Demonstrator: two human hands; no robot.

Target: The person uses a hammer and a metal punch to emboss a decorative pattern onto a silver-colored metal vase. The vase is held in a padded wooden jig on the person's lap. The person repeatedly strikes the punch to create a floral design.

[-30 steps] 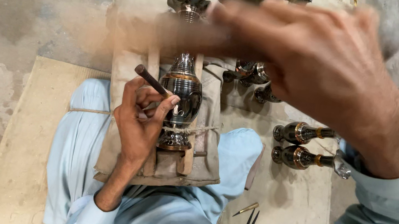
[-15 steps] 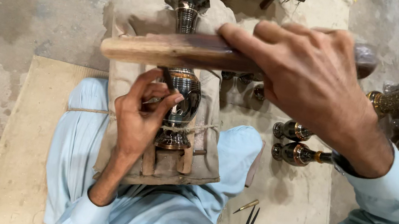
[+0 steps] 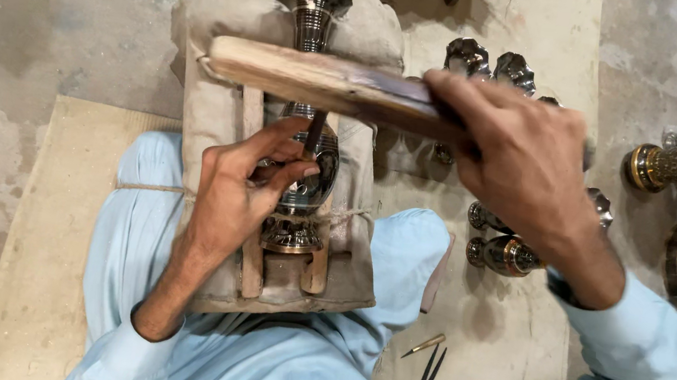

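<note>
You are gripping a flat wooden mallet [image 3: 326, 84] in your right hand [image 3: 524, 167], fingers wrapped tight round its handle end, and it is hanging level just above the small dark punch [image 3: 314, 133] that your left hand [image 3: 242, 190] is pinching between thumb and fingertips. The punch tip is sitting on the belly of the metal vase [image 3: 304, 168], which is lying on its side across your lap between two wooden strips [image 3: 248, 248] on a cloth-covered pad [image 3: 209, 112], a cord running over its foot.

Your left fingertips are lying right beside the punch shaft and under the mallet face, so a blow landing off centre is likely to catch them. The punch is leaning a little, and on a curved polished wall a glancing strike could make the tip skid and score the pattern. The vase is resting on your knees rather than on anything solid, so it may roll between the strips if the cord is slack. More finished vases [image 3: 513, 255] are lying just beside your right knee, within reach of a wide swing
</note>
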